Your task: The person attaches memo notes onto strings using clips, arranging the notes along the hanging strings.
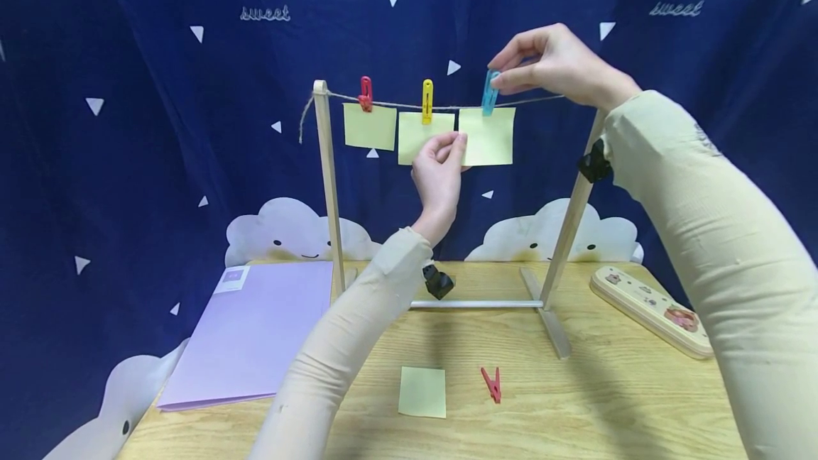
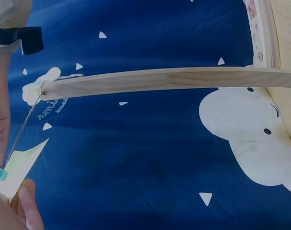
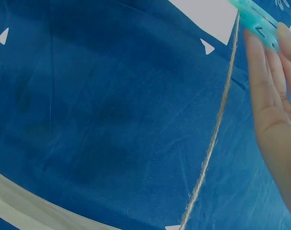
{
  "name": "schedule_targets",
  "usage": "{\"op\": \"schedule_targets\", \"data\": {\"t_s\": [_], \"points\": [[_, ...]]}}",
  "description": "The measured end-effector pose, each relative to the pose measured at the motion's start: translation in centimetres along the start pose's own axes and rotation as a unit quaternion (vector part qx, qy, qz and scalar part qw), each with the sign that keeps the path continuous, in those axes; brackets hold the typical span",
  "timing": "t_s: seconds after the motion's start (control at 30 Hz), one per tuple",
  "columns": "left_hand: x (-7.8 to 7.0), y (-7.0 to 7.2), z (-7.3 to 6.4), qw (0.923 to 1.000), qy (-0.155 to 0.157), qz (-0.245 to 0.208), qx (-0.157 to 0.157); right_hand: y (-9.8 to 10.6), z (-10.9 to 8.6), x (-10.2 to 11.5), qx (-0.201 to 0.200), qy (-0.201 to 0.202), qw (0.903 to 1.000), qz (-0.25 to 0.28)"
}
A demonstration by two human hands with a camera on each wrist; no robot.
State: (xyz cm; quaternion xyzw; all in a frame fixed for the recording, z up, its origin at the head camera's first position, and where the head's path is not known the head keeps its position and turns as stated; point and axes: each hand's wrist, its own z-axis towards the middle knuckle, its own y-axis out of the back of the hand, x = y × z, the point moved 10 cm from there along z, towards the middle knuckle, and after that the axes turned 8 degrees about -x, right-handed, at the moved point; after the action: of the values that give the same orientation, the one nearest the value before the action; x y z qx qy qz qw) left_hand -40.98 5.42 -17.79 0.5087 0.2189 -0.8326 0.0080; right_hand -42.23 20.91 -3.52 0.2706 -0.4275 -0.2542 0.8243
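Note:
A twine line (image 1: pixel 540 99) runs between two wooden posts. My right hand (image 1: pixel 554 66) pinches a blue clothespin (image 1: pixel 490 94), whose lower end sits over the line at the top edge of a yellow sticky note (image 1: pixel 493 144). That note's left edge is pinched by my left hand (image 1: pixel 441 169). Left of it, a yellow clothespin (image 1: pixel 427 101) holds a second note (image 1: pixel 414 135), partly hidden by my left fingers. A red clothespin (image 1: pixel 366 94) holds a third note (image 1: pixel 371 128). In the right wrist view the blue clothespin (image 3: pixel 260 26) lies between thumb and fingers.
On the wooden table lie a loose sticky note (image 1: pixel 422 392) and a red clothespin (image 1: pixel 493 384). A purple folder (image 1: pixel 255 332) is at the left, a pencil case (image 1: pixel 652 311) at the right. The stand's right post (image 1: pixel 570 222) rises near my right forearm.

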Motion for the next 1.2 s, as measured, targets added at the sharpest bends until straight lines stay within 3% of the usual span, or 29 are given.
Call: {"op": "schedule_targets", "data": {"t_s": [1.2], "points": [[1.0,0.2,-0.3,0.9999,0.014,-0.007,0.004,-1.2,-0.3,-0.1,0.039,-0.009,0.9992,-0.001]]}}
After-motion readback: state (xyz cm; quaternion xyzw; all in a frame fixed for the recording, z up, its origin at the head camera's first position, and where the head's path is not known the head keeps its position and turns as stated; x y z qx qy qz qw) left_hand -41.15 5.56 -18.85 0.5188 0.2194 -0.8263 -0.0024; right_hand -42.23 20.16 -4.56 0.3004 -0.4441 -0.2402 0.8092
